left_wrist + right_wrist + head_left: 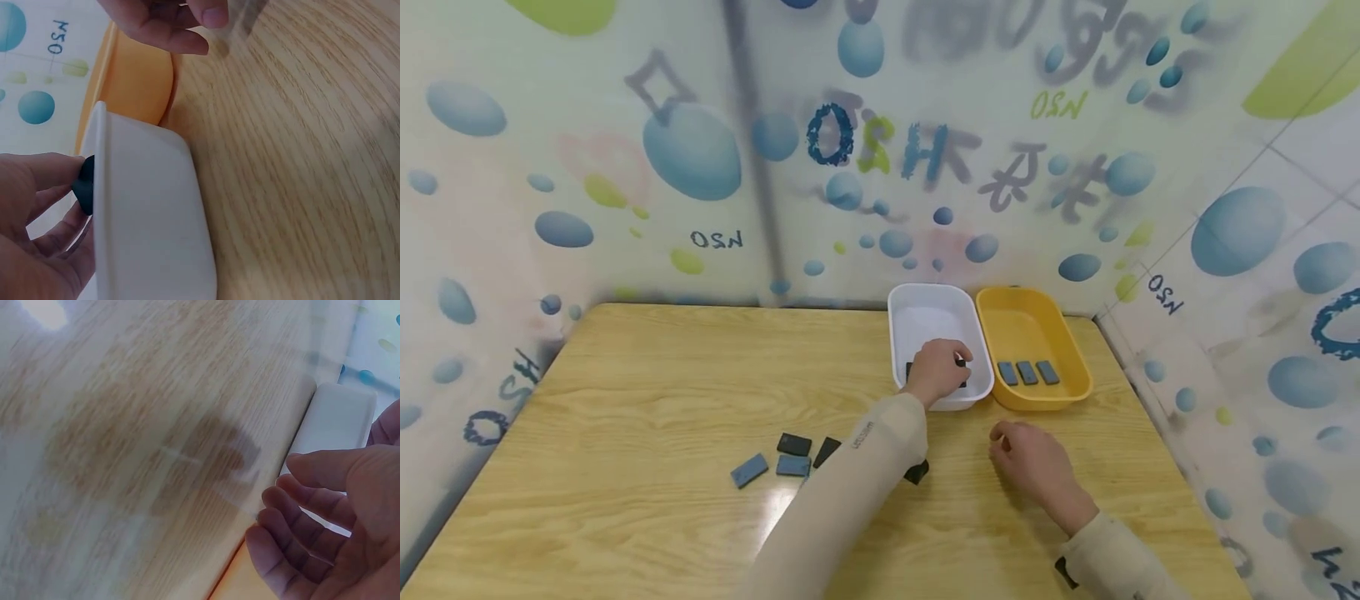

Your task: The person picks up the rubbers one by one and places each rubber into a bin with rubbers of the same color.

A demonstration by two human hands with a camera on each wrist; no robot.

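Note:
My left hand (937,367) reaches over the front of a white tray (932,317). Between thumb and fingers it pinches a small black block (84,186), held just inside the tray's rim in the left wrist view. Dark edges of other black pieces (909,369) show beside the hand, mostly covered by it. My right hand (1036,467) hovers above the table in front of a yellow tray (1018,323), fingers loosely bent and nothing in them. Three blue-grey blocks (1027,372) lie in a row in the yellow tray.
On the wooden table (662,400) lie loose blue-grey blocks (749,471) and black blocks (794,444), some partly hidden under my left sleeve (857,492). Another black block (917,472) shows right of that sleeve. A patterned curtain (700,167) stands behind the table.

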